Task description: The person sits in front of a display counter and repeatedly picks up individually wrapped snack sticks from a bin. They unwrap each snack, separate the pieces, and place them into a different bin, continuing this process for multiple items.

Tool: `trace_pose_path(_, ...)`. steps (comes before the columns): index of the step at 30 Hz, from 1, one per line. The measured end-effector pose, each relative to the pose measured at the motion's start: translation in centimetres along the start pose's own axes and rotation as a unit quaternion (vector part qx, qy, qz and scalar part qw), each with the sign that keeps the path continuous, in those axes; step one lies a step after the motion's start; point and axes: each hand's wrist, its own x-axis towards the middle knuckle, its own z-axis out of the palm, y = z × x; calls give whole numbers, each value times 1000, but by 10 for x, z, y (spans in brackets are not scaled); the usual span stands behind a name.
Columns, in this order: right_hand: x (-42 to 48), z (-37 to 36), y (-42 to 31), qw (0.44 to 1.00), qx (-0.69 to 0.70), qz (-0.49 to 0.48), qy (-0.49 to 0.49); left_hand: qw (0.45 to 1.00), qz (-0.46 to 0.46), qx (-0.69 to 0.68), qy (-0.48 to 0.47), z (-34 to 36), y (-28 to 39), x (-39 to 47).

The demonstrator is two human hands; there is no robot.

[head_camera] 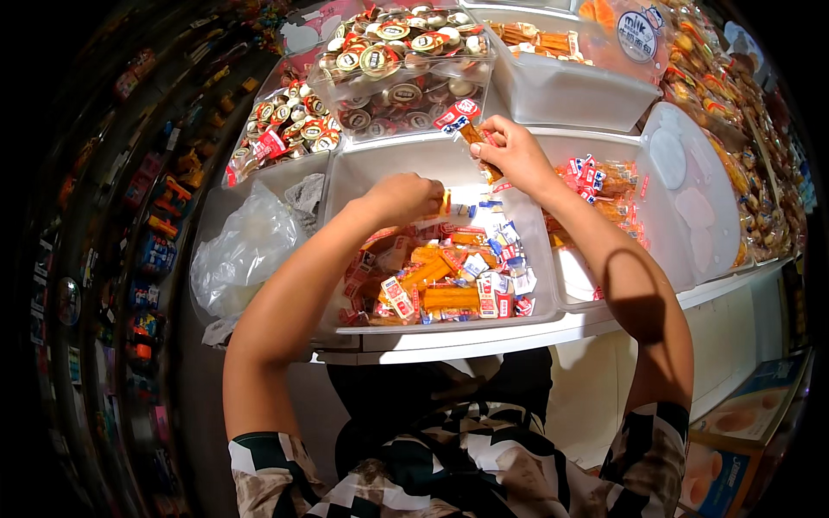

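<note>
My right hand [516, 155] pinches a clear-wrapped orange-brown snack stick [471, 133] with a red and white printed end, above the back of a translucent plastic bin [550, 259]. Inside that bin, my left hand [409, 196] has its fingertips closed around a small orange snack packet [445, 202], mostly hidden by the fingers. Below both hands, many wrapped orange snack sticks [451, 298] lie jumbled along the front of the bin, mixed with small blue and white packets [508, 243]. Against the bin's back, the bare plastic shows.
To the right stands a bin of red-labelled snack packets [602, 181] beside an upright translucent lid [686, 188]. A clear plastic bag [243, 243] and a grey cloth [306, 197] fill the left bin. Behind is a tub of round wrapped sweets [401, 97]. Shelves [155, 239] line the left.
</note>
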Motion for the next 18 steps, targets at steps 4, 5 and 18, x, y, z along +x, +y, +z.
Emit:
trace_pose_path(4, 3, -1, 10, 1000, 5, -10, 4, 995, -63, 57, 49, -4, -8, -4)
trace_pose_path(5, 4, 1, 13, 1000, -3, -16, 13, 994, -72, 68, 55, -6, -7, -5)
trace_pose_path(18, -11, -9, -31, 936, 166, 133, -281, 878, 202, -294, 320, -40, 13, -4)
